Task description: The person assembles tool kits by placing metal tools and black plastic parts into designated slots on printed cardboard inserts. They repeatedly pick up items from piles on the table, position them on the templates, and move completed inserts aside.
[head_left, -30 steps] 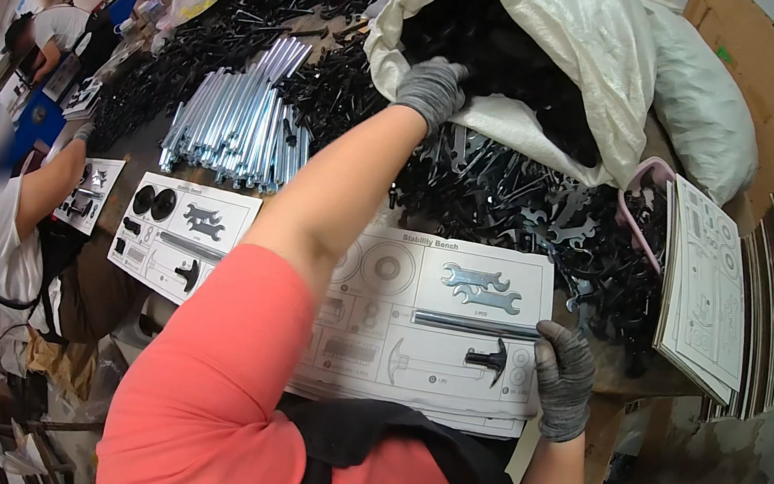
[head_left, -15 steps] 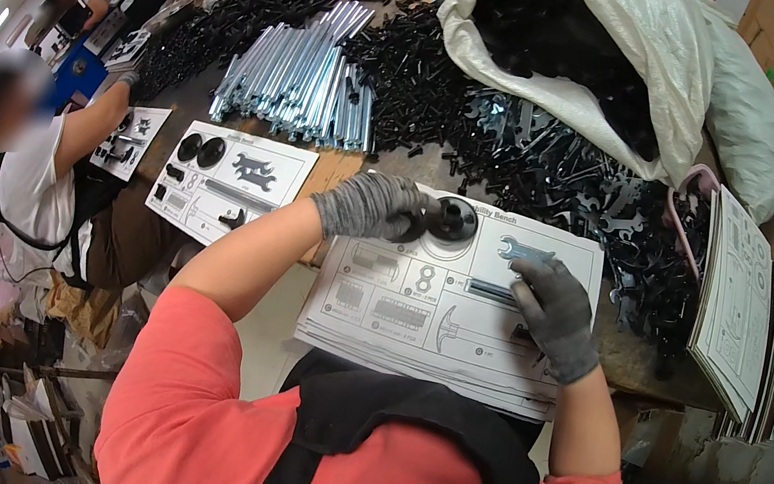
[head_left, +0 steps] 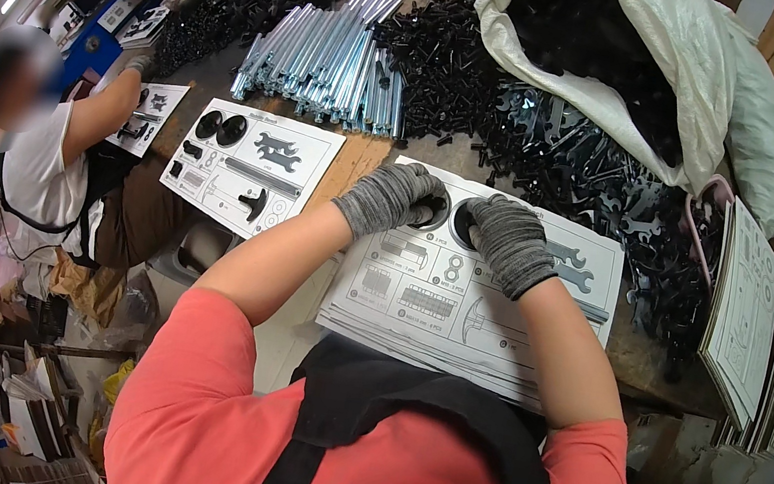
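A printed white card [head_left: 365, 315] with line drawings tops a stack in front of me. My left hand [head_left: 393, 201], in a grey knit glove, has its fingers closed on a black disc [head_left: 431, 211] at the card's upper left. Just beside it, my gloved right hand [head_left: 511, 246] curls its fingers onto a second black disc [head_left: 463, 222], mostly covered by the fingertips. Both discs rest at card level. Right of that hand, open-end wrenches [head_left: 570, 268] lie on the card, above a metal rod [head_left: 591, 312] partly hidden by my arm.
To the left, another card [head_left: 306, 143] holds discs, wrenches and a rod. Behind are a pile of silver rods [head_left: 320, 54], heaped black bolts [head_left: 447, 89] and loose wrenches [head_left: 631, 205]. An open white sack [head_left: 662, 73] stands far right; more cards [head_left: 741, 308] stand below it. A co-worker [head_left: 51, 128] sits left.
My right hand has moved left from the wrench onto the right-hand black disc. My left hand stays at the left disc. The whole view has shifted slightly.
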`<state>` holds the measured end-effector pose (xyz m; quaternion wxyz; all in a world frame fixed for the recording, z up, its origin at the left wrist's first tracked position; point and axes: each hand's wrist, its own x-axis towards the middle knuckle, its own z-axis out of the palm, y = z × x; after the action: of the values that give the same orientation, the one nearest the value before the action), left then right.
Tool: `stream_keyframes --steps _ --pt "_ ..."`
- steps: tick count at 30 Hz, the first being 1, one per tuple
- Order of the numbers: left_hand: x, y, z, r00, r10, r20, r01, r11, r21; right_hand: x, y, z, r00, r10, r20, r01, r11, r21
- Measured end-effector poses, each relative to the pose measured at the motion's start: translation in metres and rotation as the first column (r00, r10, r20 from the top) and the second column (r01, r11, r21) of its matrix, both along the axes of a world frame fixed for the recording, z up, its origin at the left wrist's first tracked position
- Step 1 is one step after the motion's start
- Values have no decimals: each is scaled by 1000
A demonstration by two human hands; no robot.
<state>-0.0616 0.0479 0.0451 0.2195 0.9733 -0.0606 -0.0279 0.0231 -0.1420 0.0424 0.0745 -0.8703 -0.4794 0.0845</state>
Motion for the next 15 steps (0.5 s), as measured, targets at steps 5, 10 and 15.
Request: stream_keyframes --steps 5,10,15 --pt "-1 3 3 988 42 146 -38 999 -32 -10 -10 5 998 -43 37 39 996 81" --pt "19 51 8 890 345 298 -217 896 -388 -48 -48 18 941 127 -314 -19 945 326" --pt "80 125 -1 713 620 325 -529 782 -330 -70 -58 -3 804 231 -548 -168 972 163"
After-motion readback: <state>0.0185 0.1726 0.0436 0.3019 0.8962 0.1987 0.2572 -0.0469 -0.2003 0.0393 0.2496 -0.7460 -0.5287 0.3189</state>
